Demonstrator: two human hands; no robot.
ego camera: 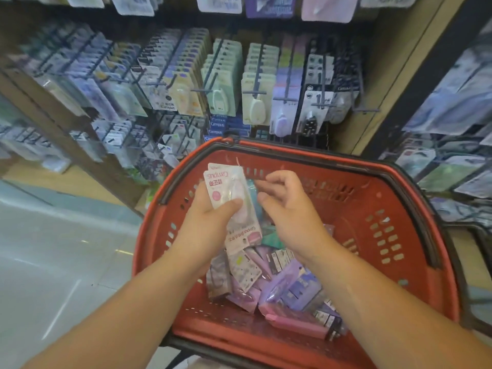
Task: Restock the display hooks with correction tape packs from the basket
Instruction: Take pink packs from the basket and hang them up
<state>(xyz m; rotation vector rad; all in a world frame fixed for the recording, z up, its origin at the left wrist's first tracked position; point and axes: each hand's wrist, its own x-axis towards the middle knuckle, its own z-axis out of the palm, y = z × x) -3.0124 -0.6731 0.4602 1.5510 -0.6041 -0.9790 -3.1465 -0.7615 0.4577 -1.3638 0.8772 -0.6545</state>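
Glossy packs, perforated plastic basket

The red perforated plastic basket looks matt; pink-and-white correction tape packs have shiny clear plastic blisters; at twelve o'clock, dark metal display hooks.

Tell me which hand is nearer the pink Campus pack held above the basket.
Left. The left hand grips the pink Campus pack, thumb across its front. The right hand hovers just beside it, fingers curled, not clearly touching.

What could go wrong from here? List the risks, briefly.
1. The left hand pinches several stacked packs by thumb alone; one could slide back into the red basket.
2. The right hand is open beside them, holding nothing.
3. Many display hooks look nearly full, so a pack might not seat.
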